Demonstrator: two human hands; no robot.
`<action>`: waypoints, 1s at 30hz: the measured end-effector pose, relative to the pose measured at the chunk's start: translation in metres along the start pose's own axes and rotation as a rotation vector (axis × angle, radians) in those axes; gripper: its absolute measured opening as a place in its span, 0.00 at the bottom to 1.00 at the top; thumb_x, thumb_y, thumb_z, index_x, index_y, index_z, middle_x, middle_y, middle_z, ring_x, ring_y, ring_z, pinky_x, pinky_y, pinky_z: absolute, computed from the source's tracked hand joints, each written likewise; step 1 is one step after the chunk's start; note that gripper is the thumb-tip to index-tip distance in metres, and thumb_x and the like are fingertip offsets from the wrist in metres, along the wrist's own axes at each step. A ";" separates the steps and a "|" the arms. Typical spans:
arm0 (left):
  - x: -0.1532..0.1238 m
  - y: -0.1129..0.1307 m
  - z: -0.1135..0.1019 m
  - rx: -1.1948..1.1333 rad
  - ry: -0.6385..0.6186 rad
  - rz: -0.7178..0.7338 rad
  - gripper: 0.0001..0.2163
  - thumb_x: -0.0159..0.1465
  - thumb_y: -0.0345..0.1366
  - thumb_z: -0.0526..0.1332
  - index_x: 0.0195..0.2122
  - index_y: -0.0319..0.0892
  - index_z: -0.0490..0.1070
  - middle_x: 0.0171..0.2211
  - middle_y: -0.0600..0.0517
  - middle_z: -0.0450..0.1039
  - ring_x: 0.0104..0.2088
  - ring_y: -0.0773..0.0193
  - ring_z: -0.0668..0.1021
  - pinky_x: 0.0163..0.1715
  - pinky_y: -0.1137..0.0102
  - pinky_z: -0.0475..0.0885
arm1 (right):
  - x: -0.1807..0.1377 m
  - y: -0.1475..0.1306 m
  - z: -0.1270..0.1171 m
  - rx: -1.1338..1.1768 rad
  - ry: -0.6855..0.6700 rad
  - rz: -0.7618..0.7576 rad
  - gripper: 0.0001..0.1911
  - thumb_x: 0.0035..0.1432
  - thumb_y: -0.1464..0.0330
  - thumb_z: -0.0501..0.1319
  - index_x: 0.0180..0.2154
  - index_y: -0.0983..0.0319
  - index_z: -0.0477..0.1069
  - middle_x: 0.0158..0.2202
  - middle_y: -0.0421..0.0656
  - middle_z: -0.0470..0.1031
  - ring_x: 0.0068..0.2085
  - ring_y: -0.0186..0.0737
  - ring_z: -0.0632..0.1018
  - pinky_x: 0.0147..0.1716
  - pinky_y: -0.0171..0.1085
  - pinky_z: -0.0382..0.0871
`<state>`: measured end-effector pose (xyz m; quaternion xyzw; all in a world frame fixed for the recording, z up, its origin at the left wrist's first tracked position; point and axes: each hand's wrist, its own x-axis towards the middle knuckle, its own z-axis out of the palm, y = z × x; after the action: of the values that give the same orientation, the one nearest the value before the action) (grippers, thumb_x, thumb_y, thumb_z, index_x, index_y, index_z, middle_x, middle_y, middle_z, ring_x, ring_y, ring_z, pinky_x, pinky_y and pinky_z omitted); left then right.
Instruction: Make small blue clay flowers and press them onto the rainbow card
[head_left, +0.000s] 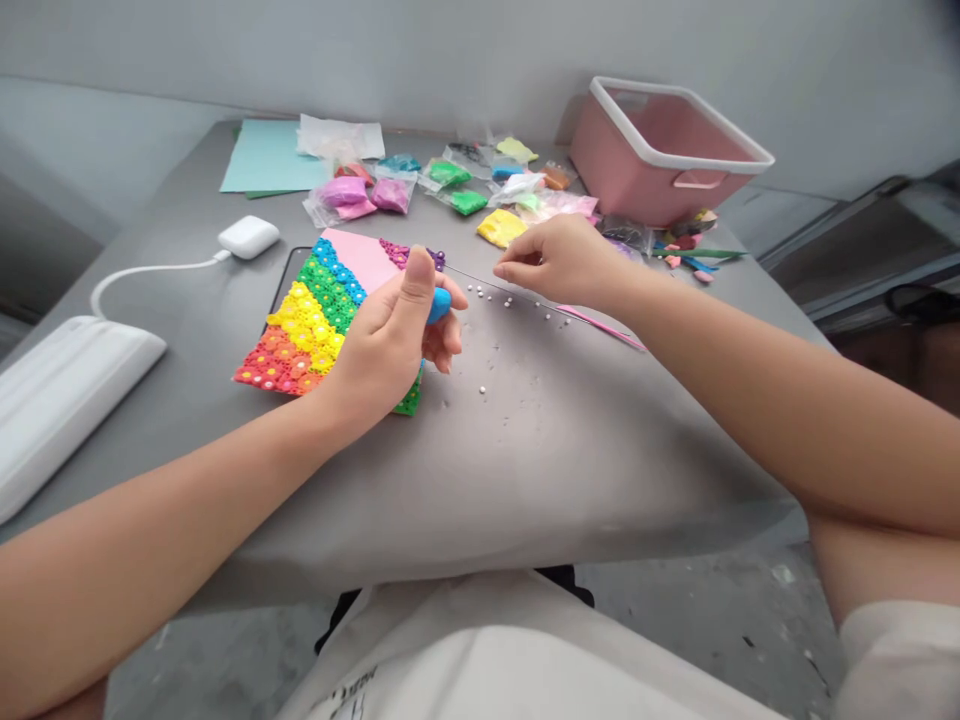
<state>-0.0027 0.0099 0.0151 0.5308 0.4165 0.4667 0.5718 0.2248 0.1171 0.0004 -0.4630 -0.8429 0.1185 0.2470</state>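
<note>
My left hand (401, 325), thumb raised and fingers curled, holds a lump of blue clay (439, 304). Beneath that hand lies a pink board (358, 254) with bands of small clay flowers (319, 325) in red, orange, yellow, green, blue and purple; part of it is hidden by the hand. To the right, my right hand (551, 262) has thumb and fingertips pinched together near the yellow clay (502, 228); what they hold, if anything, cannot be made out. A thin tool with a pink handle (600, 327) lies below it, beside tiny white clay bits (508, 302).
Several bagged clays, such as a green one (450, 173) and a purple one (343, 191), line the back. A pink bin (630, 165) stands back right, blue paper sheets (270, 158) back left. A white charging case (249, 237) is cabled to a white power bank (75, 390).
</note>
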 end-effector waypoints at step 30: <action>0.011 0.001 -0.006 -0.112 0.061 -0.088 0.09 0.63 0.40 0.69 0.34 0.42 0.72 0.26 0.55 0.74 0.22 0.73 0.69 0.24 0.76 0.65 | 0.000 -0.015 -0.008 -0.071 -0.217 0.067 0.13 0.55 0.77 0.65 0.39 0.57 0.84 0.35 0.40 0.84 0.36 0.40 0.80 0.39 0.40 0.72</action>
<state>-0.0059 0.0215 0.0154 0.4647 0.4297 0.4798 0.6076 0.2181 0.1089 0.0135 -0.4836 -0.8525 0.1463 0.1339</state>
